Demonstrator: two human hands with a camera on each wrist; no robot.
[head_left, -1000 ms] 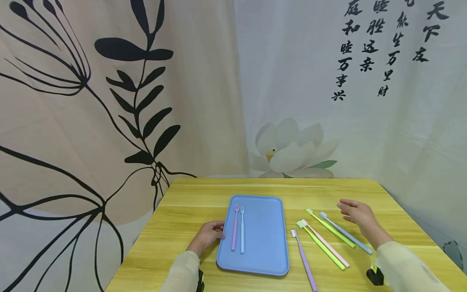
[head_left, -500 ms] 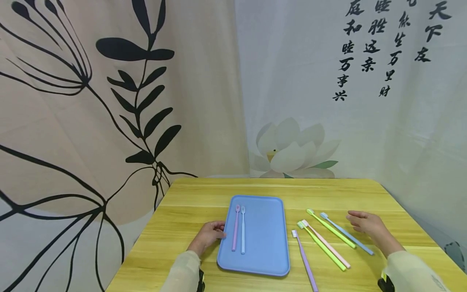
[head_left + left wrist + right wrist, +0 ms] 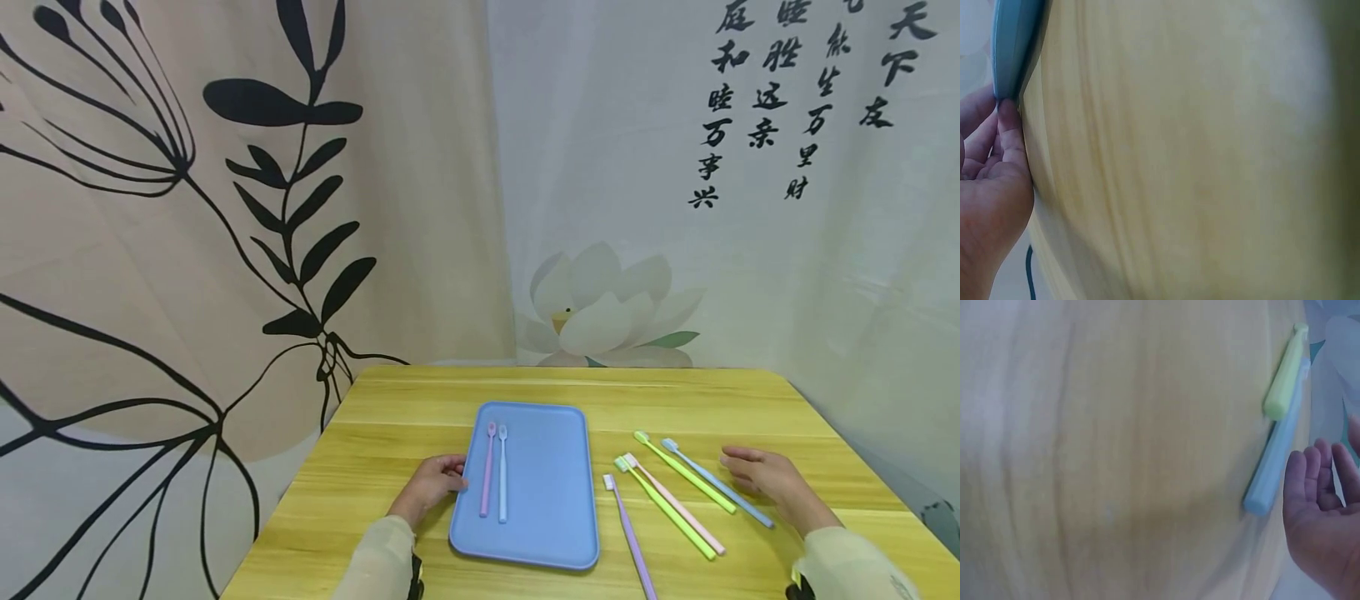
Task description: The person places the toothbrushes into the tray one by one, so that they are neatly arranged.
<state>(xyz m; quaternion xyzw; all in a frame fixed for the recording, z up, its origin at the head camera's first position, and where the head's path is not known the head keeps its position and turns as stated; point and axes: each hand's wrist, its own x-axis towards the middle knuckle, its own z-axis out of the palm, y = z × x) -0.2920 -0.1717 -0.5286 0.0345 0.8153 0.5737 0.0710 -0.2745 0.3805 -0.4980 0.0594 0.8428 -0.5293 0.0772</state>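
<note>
My left hand (image 3: 431,485) pinches the left edge of a blue tray (image 3: 551,517); in the left wrist view, thumb and fingers meet at the tray's rim (image 3: 1017,47). A purple-pink toothbrush (image 3: 487,479) and a light blue toothbrush (image 3: 503,483) lie side by side on the tray's left part. My right hand (image 3: 772,482) holds nothing, its fingers relaxed, just right of a blue toothbrush (image 3: 723,487). In the right wrist view, the hand (image 3: 1325,525) is beside the handle ends of that blue toothbrush (image 3: 1272,456) and a lime green one (image 3: 1285,387).
Right of the tray, on the wooden table (image 3: 420,392), lie a purple toothbrush (image 3: 632,537), a green toothbrush (image 3: 671,515), a pink toothbrush (image 3: 681,508) and another green toothbrush (image 3: 686,473). A printed curtain (image 3: 427,208) hangs behind the table.
My right hand has moved right and lower, nearer the blue toothbrush's handle. The left hand keeps its place at the tray. The whole view has shifted slightly.
</note>
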